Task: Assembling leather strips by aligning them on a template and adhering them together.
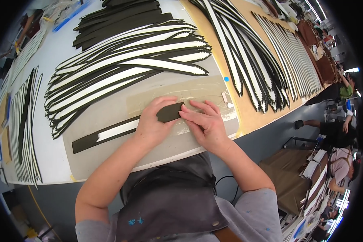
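Note:
A long black strip (84,143) with a white band along its middle lies across the grey work mat (109,161) in front of me. My left hand (152,123) rests over the strip, its thumb and fingers on either side of the dark right end piece. With thumb and fingertips closed on the tip of that end, my right hand (205,124) pinches it. The white band is hidden under my left hand. Just beyond, a pile of similar black-and-white strips (125,68) with notched ends is stacked on the table.
Plain black strips (121,20) are heaped at the back. More strips hang together on the brown board (250,117) at the right, beside a row of thin strips (288,56). Narrow strips (26,129) lie at the far left. Other people (341,165) are at the right.

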A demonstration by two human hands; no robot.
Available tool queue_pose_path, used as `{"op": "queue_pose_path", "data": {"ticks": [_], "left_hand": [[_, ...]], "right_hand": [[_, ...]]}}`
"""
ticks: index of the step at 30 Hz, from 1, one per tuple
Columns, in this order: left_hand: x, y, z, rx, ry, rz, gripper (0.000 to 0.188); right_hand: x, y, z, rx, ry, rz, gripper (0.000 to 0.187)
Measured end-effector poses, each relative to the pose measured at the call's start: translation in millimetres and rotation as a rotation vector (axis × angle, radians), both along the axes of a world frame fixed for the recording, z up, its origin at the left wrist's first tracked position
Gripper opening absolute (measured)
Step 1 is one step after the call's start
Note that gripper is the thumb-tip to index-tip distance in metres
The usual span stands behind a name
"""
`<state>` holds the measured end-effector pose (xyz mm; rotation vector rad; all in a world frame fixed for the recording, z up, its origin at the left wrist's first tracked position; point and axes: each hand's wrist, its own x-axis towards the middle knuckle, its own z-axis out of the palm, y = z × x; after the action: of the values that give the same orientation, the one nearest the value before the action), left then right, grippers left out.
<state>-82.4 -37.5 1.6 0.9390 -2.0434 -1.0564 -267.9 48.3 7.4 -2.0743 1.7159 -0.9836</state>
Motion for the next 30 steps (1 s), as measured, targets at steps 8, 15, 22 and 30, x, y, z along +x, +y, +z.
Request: {"op": "queue_pose_path", "data": {"ticks": [8,15,22,30], "left_hand": [[3,-6,8,0.128,0.015,-0.022,0.044],[10,-12,10,-0.030,0.043,-0.139,0.046],[11,-11,1,-0.102,0.037,-0.117,0.040],[25,-17,20,0.257,0.044,-0.159,0.035]], "right_hand": [[4,2,2,-0.057,0.158,-0.009,0.034],[10,2,15,-0.054,0.316,-0.008,0.037],[12,0,24,-0.029,0.443,0.056,0.037],[9,0,21,-0.026,0.493,0.085,0.041]]}}
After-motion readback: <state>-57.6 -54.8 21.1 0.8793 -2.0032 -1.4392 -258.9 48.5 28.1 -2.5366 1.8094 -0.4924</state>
